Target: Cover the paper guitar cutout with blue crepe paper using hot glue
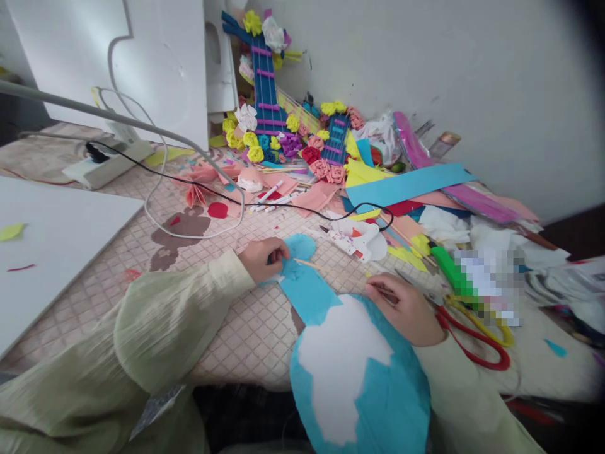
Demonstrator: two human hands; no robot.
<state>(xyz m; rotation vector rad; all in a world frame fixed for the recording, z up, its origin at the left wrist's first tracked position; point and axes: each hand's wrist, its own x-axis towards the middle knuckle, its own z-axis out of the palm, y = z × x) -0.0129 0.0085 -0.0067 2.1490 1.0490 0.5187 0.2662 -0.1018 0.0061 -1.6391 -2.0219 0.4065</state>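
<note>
A guitar-shaped cutout (309,296) lies tilted toward me, faced with light blue paper around a bare white patch (338,359) on its body. My left hand (265,260) is closed at the left edge of its blue head, fingertips curled against the paper. My right hand (406,308) is above the upper right of the body, its thumb and fingers pinched on a thin wooden stick (307,263). The stick's tip reaches over the cutout's head, near my left fingers; its middle stretch is faint. Beyond the cutout rests a white glue gun (354,238).
Red-handled scissors (477,343) and yellow-handled scissors (486,321) lie right of my right hand. Paper strips (411,183) and two flower-trimmed blue guitars (267,82) fill the back. A black cord (283,205) crosses the table from a power strip (106,164). A white board (61,246) lies left.
</note>
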